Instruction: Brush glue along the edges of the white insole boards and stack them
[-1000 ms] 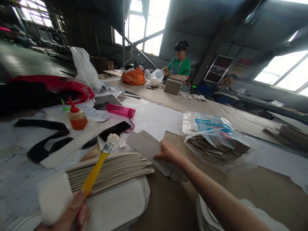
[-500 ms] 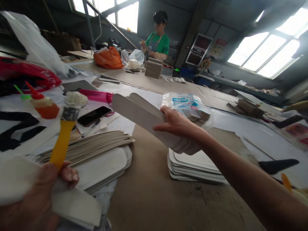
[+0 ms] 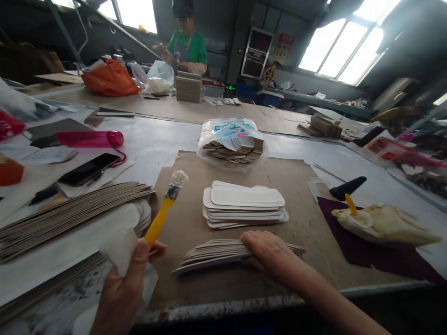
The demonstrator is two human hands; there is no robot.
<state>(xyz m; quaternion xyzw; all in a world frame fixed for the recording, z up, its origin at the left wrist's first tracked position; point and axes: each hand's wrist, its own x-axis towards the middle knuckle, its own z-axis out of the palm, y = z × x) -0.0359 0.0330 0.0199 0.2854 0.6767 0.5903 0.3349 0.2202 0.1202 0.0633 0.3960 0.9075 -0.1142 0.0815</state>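
My left hand is closed around a yellow-handled brush, its pale bristles pointing up and away. A whitish sheet or strip shows around the same hand; whether the fingers grip it too is unclear. My right hand clasps a fanned bundle of grey-brown cardboard strips, standing on edge low over the brown board. Just beyond the bundle lies a pile of white-faced cardboard pieces with rounded corners. Left of the brush rests a long stack of cardboard strips.
A clear plastic bag of cardboard pieces sits behind the pile. At right, a yellowish bag with an orange stick lies on a dark sheet. A phone and pink case are at left. A person in green stands across the table.
My right hand has brought the cardboard bundle down and nearer to the board. My left hand has moved right with the brush. The view has turned to the right.
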